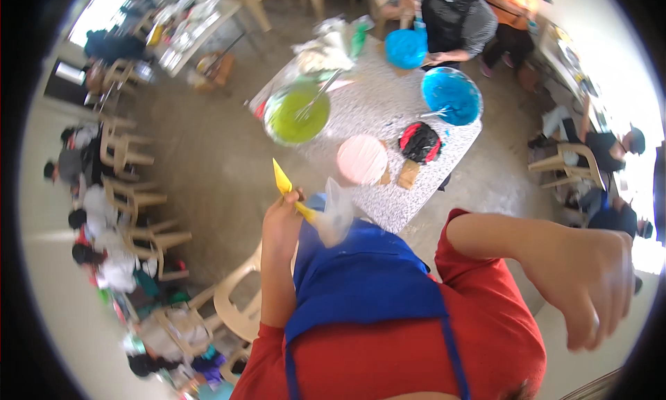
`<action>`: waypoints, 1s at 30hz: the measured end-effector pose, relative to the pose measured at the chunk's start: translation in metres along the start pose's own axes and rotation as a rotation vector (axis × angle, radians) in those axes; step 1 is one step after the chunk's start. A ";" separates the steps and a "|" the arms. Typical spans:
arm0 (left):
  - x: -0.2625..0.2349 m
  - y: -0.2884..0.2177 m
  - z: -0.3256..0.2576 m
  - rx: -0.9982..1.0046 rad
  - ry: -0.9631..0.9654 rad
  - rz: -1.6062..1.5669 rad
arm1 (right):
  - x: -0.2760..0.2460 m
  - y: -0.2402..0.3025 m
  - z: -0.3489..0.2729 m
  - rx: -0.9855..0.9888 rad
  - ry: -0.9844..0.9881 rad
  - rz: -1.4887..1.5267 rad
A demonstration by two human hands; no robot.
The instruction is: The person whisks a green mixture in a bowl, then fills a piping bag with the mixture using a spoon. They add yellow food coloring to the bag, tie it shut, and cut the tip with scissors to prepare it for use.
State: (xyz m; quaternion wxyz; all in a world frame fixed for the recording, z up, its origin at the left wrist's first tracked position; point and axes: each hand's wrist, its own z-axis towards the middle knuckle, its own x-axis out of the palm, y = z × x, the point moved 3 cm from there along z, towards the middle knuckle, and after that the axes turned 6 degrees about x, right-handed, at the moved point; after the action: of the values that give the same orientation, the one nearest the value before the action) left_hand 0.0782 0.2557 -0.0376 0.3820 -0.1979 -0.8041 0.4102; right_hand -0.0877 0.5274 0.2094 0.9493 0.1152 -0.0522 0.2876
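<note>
left hand (281, 223) grips a yellow piping bag (284, 185) with clear plastic (336, 213), just off the table edge (388, 220). right hand (590, 289) empty, fingers loosely curled, over bare floor. green bowl (297, 114) holds green batter; blue bowl (451, 95) blue.

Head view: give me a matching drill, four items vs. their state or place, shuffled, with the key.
Items:
1. left hand
2. right hand
3. green bowl
4. pink round lid

States/places:
A. holds nothing, fingers curled, out at the person's right
B. has a whisk standing in it
C. grips a yellow piping bag
D. lies on the speckled table, near its closer edge, beside a black and red bundle

Pairs: 1-C, 2-A, 3-B, 4-D
</note>
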 end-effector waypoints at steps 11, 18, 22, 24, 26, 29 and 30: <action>0.057 -0.020 0.142 -0.367 0.646 0.279 | -0.046 -0.089 -0.126 -0.182 -0.817 -0.577; 0.042 -0.051 0.190 -0.397 0.963 0.462 | -0.073 -0.165 -0.201 -0.131 -1.674 -0.966; 0.019 -0.044 0.196 -0.419 0.943 0.562 | -0.077 -0.187 -0.223 0.340 -2.163 -1.231; 0.011 -0.044 0.192 -0.405 0.966 0.635 | -0.076 -0.188 -0.226 0.871 -2.162 -1.410; 0.003 -0.051 0.189 -0.394 0.970 0.750 | -0.082 -0.195 -0.208 1.089 -2.013 -1.530; -0.001 -0.057 0.176 -0.369 1.172 0.857 | -0.088 -0.212 -0.188 1.050 -1.935 -1.433; 0.002 -0.063 0.171 -0.307 1.239 0.822 | -0.093 -0.222 -0.182 0.948 -1.928 -1.354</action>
State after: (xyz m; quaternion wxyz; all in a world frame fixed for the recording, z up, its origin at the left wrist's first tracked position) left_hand -0.0561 0.1336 -0.0489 0.5484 -0.7269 -0.3520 0.2168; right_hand -0.0348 0.3436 -0.0242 0.3490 0.6076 -0.5427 -0.4631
